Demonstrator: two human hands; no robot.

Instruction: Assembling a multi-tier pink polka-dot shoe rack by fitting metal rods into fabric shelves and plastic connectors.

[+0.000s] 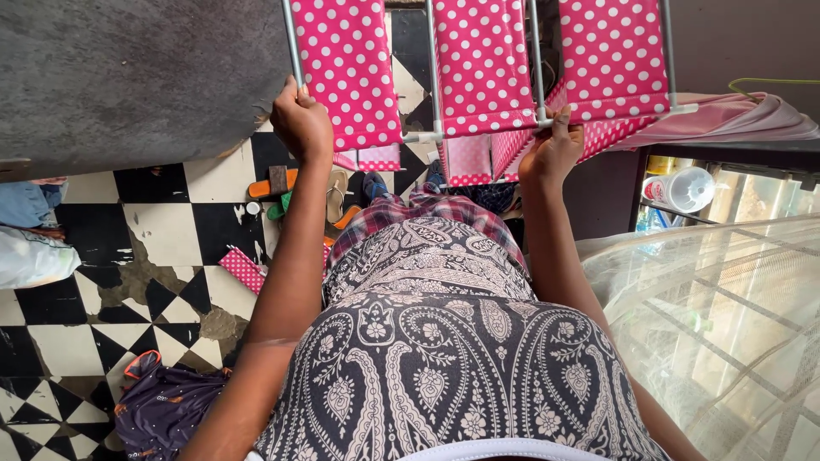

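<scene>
Both hands, left hand (pixel 301 119) and right hand (pixel 551 152), fingers wrapped around the polka-dot rack's (pixel 483 68) metal tubes; uneven lifting could tip it onto sandals (pixel 282 183) below.

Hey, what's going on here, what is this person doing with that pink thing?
A person stands over a black-and-white checkered tile floor and grips a fabric rack with pink white-dotted cloth shelves on thin grey metal tubes with both hands. The left hand is closed around a tube at the rack's left edge; the right hand holds the frame at a lower tube joint. Orange sandals and a loose pink dotted cloth piece lie on the floor below.
</scene>
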